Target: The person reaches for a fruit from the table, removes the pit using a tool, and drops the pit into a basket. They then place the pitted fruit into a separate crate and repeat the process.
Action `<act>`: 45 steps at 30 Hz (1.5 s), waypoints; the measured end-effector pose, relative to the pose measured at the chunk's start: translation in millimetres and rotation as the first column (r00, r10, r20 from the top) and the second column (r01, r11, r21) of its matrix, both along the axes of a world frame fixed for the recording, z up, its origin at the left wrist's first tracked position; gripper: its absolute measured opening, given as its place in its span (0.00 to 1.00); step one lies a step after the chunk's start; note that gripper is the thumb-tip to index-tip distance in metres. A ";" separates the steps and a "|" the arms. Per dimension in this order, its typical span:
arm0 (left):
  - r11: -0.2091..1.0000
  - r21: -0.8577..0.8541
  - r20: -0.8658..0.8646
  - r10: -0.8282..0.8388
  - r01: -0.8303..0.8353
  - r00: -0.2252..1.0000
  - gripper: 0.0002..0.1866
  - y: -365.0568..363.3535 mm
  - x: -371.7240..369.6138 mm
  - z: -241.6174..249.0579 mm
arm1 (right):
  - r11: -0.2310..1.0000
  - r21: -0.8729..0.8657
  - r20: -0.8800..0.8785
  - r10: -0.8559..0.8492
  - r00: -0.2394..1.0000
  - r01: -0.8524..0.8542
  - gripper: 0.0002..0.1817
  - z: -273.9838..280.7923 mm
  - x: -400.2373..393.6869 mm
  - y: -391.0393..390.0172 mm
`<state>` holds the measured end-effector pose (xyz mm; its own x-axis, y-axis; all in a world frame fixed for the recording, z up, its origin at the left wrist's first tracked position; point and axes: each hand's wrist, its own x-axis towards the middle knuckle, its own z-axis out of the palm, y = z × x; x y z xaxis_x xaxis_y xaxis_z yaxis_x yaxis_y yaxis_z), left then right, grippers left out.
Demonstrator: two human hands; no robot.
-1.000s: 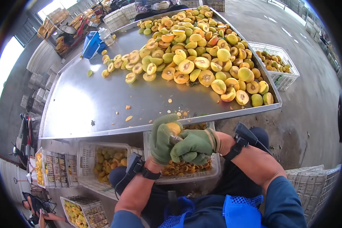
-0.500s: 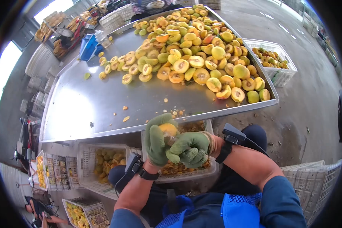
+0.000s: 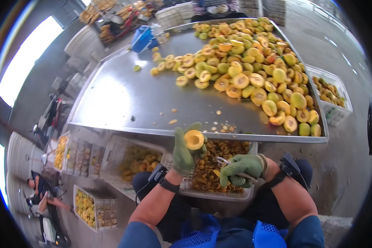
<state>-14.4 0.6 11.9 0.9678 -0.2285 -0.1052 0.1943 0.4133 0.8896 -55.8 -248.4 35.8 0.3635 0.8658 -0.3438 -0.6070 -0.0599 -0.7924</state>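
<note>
My left hand (image 3: 182, 153), in a green glove, holds a yellow peach half (image 3: 194, 139) near the table's front edge. Its cut face is turned up and shows a round hollow with no pit in it. To the right and lower, my gloved right hand (image 3: 243, 168) is closed around a pitting tool (image 3: 223, 160) with a metal head; the handle shows past the palm. Below both hands sits a white crate (image 3: 219, 195) of brownish-orange peach scraps. On the metal table (image 3: 149, 99) ahead lies a large heap of halved peaches (image 3: 252, 74).
A blue container (image 3: 142, 38) stands at the table's far left corner. Another crate of peaches (image 3: 138, 163) is left of my knees, and one more (image 3: 330, 93) is beyond the table's right side. A person (image 3: 41, 188) sits at far left; another person's gloved hands (image 3: 217, 9) show across the table.
My hands have moved apart: the right, with the tool, has gone right and away from the peach half. The peach half's hollow now faces up. The camera view has shifted left.
</note>
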 end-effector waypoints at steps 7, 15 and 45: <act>0.578 0.684 0.562 -0.028 -0.445 0.827 0.28 112.8 -26.0 26.4 | 0.865 -0.435 0.722 0.171 0.670 0.248 0.18 4.3 -32.7 15.8; 0.279 0.805 0.592 -0.317 -0.524 0.741 0.20 56.4 40.7 50.3 | 0.626 0.064 0.868 -0.419 0.267 0.777 0.19 28.2 -26.2 -50.6; 0.922 0.211 0.009 -0.335 0.325 0.942 0.18 -155.8 56.9 32.0 | 0.500 0.091 0.378 -0.817 0.435 0.861 0.23 38.3 -12.2 -102.9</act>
<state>42.5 -155.2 43.8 0.8461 -0.5138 -0.1419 0.2468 0.1417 0.9586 -68.0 -351.3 74.1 0.9942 0.0377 -0.1008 -0.1069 0.2389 -0.9651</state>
